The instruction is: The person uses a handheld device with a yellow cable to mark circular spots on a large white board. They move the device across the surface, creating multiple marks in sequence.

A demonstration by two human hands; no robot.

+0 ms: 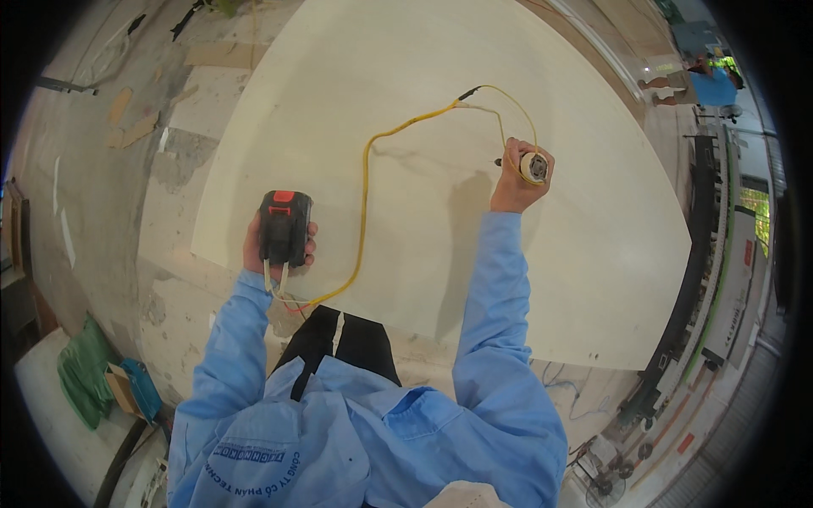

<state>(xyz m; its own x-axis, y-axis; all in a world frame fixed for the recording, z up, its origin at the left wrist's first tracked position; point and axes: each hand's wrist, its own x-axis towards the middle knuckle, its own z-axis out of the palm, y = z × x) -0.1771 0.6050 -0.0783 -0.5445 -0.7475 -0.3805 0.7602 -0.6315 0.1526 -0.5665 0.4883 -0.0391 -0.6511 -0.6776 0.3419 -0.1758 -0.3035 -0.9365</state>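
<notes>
My left hand [252, 247] is closed around a black battery pack [286, 233] with a red latch, above the near left part of a white board [593, 271]. Pale wires come out of the pack's lower end and join a yellow cable [366, 195]. This cable curves across the board's middle and splits into two thin wires near a dark taped joint [469, 94]. Farther right, my right hand [515, 190] grips a small round motor-like piece [534, 166] with a pale rim, to which the thin wires run. A dark tip [498, 162] shows on the fist's left side.
Cardboard scraps [140, 129] lie on the stained floor at left. A green bag [87, 372] and a blue container [141, 388] are at lower left. Along the right runs a long machine [733, 288]. A person in blue [714, 86] is at far upper right.
</notes>
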